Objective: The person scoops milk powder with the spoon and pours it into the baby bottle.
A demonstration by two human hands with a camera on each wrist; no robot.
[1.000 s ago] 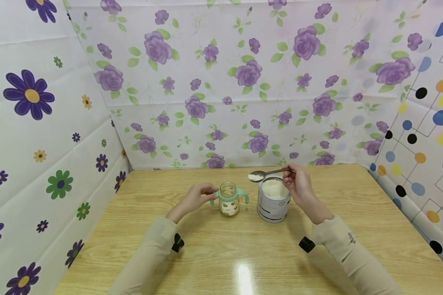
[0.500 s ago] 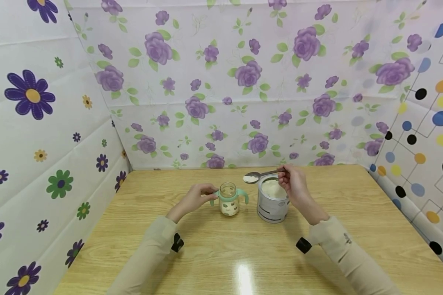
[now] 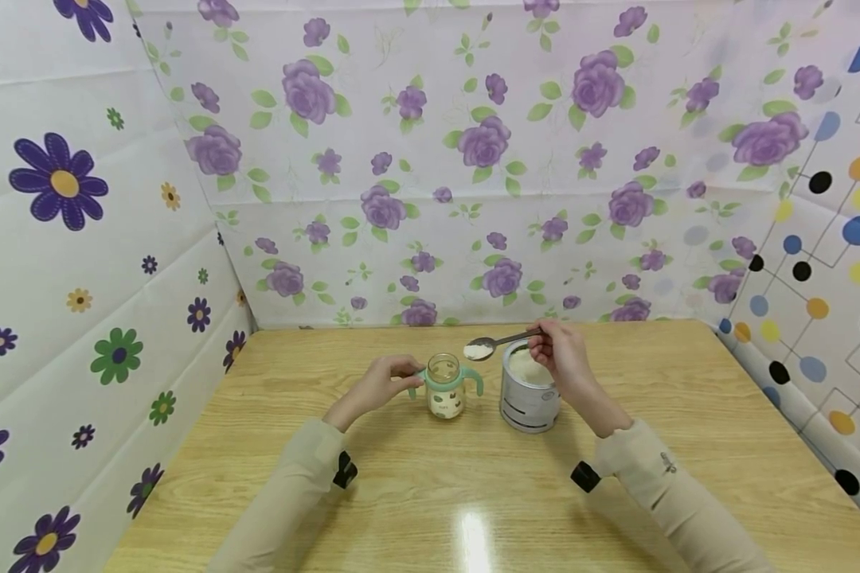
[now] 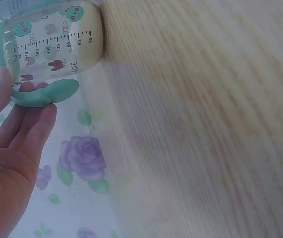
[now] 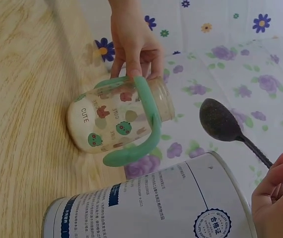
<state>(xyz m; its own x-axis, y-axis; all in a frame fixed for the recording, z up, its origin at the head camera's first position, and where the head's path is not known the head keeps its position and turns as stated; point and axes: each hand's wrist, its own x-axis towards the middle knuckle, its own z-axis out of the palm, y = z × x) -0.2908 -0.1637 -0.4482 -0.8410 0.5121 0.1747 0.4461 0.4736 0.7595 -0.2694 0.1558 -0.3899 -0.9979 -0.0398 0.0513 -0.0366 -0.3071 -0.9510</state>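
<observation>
A clear baby bottle (image 3: 445,400) with green handles and an uncapped mouth stands on the table, pale powder showing in its bottom. My left hand (image 3: 385,383) holds its left handle (image 4: 47,94) between thumb and fingers. Up and to the right of the bottle's mouth, a dark spoon (image 3: 484,348) carries a heap of white powder. Its handle is pinched by my right hand (image 3: 563,356), which is over the right side of an open tin (image 3: 530,404) of cream-coloured powder. From the right wrist view, only the spoon's dark underside (image 5: 220,120) shows.
The tin stands just right of the bottle, a small gap between them. Wooden table surface (image 3: 401,493) extends in front and to both sides. A flowered cloth (image 3: 430,239) hangs along the table's back edge, with patterned cloths at left and right.
My right hand has moved left with the loaded spoon, from above the tin toward the bottle's mouth. The left hand and the bottle have stayed in place.
</observation>
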